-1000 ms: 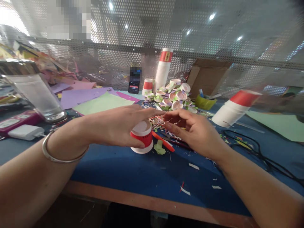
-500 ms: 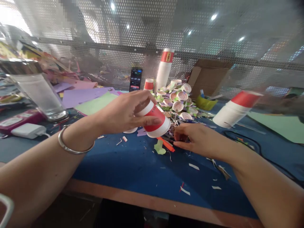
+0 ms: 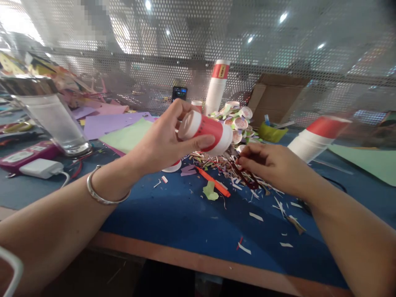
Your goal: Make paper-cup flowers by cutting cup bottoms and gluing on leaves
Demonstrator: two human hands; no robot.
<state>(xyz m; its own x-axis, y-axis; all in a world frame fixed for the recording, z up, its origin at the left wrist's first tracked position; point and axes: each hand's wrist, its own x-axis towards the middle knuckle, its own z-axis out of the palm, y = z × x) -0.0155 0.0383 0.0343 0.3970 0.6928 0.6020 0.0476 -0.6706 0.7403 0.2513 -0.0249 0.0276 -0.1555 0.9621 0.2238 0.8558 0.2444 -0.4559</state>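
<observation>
My left hand (image 3: pixel 173 142) grips a red and white paper cup (image 3: pixel 208 134), tilted on its side above the blue table. Pinched in my right hand (image 3: pixel 266 163) is a pair of scissors (image 3: pixel 249 178), dark red handles hanging down; the blades are mostly hidden by the fingers and cup. Beneath the cup lie an orange pen (image 3: pixel 216 183), a green paper scrap (image 3: pixel 210 191) and many paper clippings. Another cup (image 3: pixel 172 167) shows its white rim under my left hand.
Behind stand a tall paper cup stack (image 3: pixel 216 90) and a heap of cut cup pieces (image 3: pixel 239 123). A blurred cup stack (image 3: pixel 317 138) leans at right. On the left are a glass (image 3: pixel 54 119), a white charger (image 3: pixel 41 168) and coloured paper (image 3: pixel 114 123).
My left hand has raised the cup and turned it more sideways. The right hand has lifted from the clippings with the scissors, up close to the cup.
</observation>
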